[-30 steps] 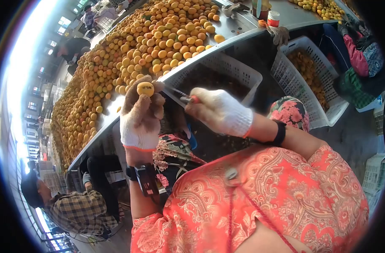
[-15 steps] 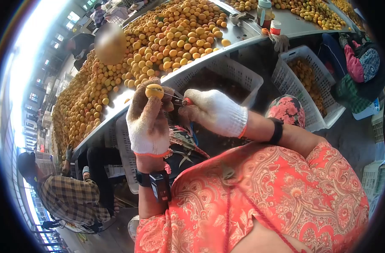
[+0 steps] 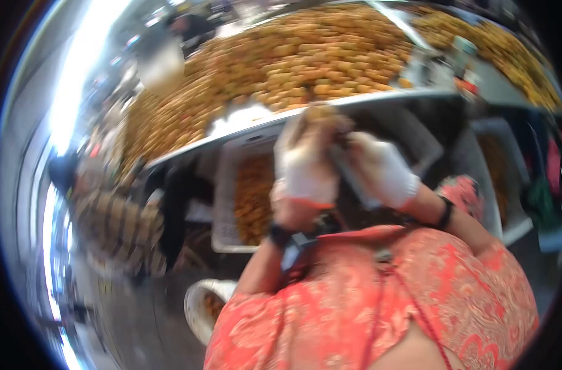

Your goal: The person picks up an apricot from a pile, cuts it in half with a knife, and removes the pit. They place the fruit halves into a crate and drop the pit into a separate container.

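Both of my hands wear white knit gloves with brown-stained fingers and are raised close together near the front edge of the fruit table (image 3: 244, 116). My left hand (image 3: 309, 160) has its fingers closed around an apricot (image 3: 321, 112), smeared by motion at the fingertips. Just right of it, my right hand (image 3: 379, 169) is curled closed. Half a second ago it gripped a small red-handled tool with a thin metal shaft against the fruit; blur hides that tool now. Beyond the hands, a large heap of apricots (image 3: 330, 55) covers the table.
Below the table stands a white crate (image 3: 222, 206) with orange fruit pieces; another crate (image 3: 520, 231) is at right. A white bucket (image 3: 196, 302) sits on the floor at lower left. A person in a plaid shirt (image 3: 118, 228) sits at left. A jar (image 3: 463, 52) stands on the table.
My view has swung left, so the table and hands appear further right and blurred. The fruit-filled crate and the bucket have come into view. My hands remain close together.
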